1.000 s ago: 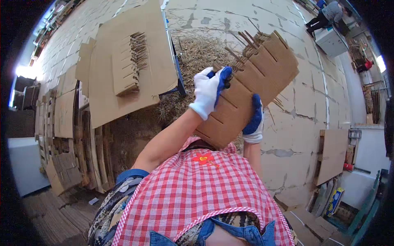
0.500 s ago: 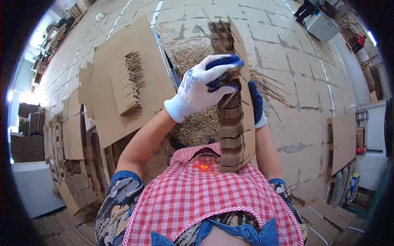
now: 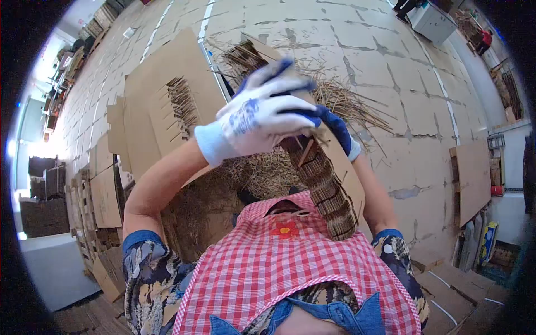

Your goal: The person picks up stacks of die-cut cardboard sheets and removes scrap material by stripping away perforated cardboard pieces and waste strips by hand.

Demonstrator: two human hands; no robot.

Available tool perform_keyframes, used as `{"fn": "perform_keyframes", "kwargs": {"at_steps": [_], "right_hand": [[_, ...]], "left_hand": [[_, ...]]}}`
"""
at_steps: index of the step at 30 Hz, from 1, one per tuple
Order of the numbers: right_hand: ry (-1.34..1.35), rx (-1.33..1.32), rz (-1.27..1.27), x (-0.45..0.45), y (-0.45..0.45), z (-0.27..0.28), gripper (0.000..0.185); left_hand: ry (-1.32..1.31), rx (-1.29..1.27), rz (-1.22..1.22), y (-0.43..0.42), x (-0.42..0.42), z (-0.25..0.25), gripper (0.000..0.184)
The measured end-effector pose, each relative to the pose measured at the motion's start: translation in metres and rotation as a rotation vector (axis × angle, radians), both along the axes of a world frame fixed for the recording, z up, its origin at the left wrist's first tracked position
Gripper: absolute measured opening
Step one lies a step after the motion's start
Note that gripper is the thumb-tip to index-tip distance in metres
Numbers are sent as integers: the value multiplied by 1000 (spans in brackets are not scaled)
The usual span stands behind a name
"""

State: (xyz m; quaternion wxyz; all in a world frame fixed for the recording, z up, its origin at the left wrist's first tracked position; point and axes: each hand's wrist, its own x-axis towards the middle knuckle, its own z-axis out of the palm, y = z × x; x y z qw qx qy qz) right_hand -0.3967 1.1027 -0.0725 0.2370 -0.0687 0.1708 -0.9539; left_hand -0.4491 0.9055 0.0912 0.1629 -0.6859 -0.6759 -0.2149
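A thick stack of slotted cardboard pieces [image 3: 326, 192] slants in front of my chest, its lower end against the apron. My right hand [image 3: 341, 133], in a blue-coated glove, grips the stack from its right side; most of the fingers are behind it. Over the middle of the stack is my left hand [image 3: 262, 114], in a white glove with blue fingertips, its fingers stretched and apart. A thin loose cardboard strip [image 3: 306, 152] sticks out just below the left thumb. The hand covers part of the stack, and its fingertips are slightly blurred.
On the left, a large cardboard sheet [image 3: 148, 72] bears another slotted cardboard stack [image 3: 181, 106]. Cardboard scrap strips [image 3: 349, 100] are heaped on the floor ahead. A wooden pallet [image 3: 84, 218] stands at left, a cardboard panel [image 3: 474, 181] at right. A person [image 3: 405, 8] is far off.
The stack's upper end has swung left, so it now slants. My left hand has shifted left and slightly down, its fingers going from curled to stretched. My right hand still holds the stack.
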Motion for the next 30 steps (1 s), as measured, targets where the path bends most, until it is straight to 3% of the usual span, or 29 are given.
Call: {"fn": "perform_keyframes", "kwargs": {"at_steps": [1, 2, 5, 8, 13, 14, 17, 22, 25, 28, 30], "right_hand": [[5, -2, 2, -3, -3, 5, 41], [49, -87, 50, -4, -7, 10, 40], [130, -256, 139, -3, -17, 24, 38], [40, 190, -153, 4, -23, 31, 36], [-95, 31, 44, -15, 0, 14, 35], [-73, 146, -3, -17, 2, 17, 35], [-22, 379, -93, -20, 5, 28, 33], [-132, 223, 20, -22, 9, 42, 35], [-213, 127, 10, -23, 7, 40, 38], [150, -62, 61, -21, 2, 38, 37], [211, -81, 76, -27, 1, 29, 36]], "left_hand": [[-160, 81, -52, 1, -5, -4, 22], [-160, 76, -51, -1, -6, -8, 22], [-279, 228, 222, -4, -6, -16, 18], [-377, 230, 319, -4, -4, -19, 16], [-465, 267, 460, 4, -4, -18, 12], [-465, 269, 465, 6, -3, -15, 12], [-813, 251, 555, 12, 0, -4, 14], [-802, 206, 537, 10, -2, -8, 13], [-749, 401, 499, 9, 4, -8, 11], [-608, 457, 429, 10, 5, -5, 10], [-531, 485, 399, 11, 3, -2, 10]]}}
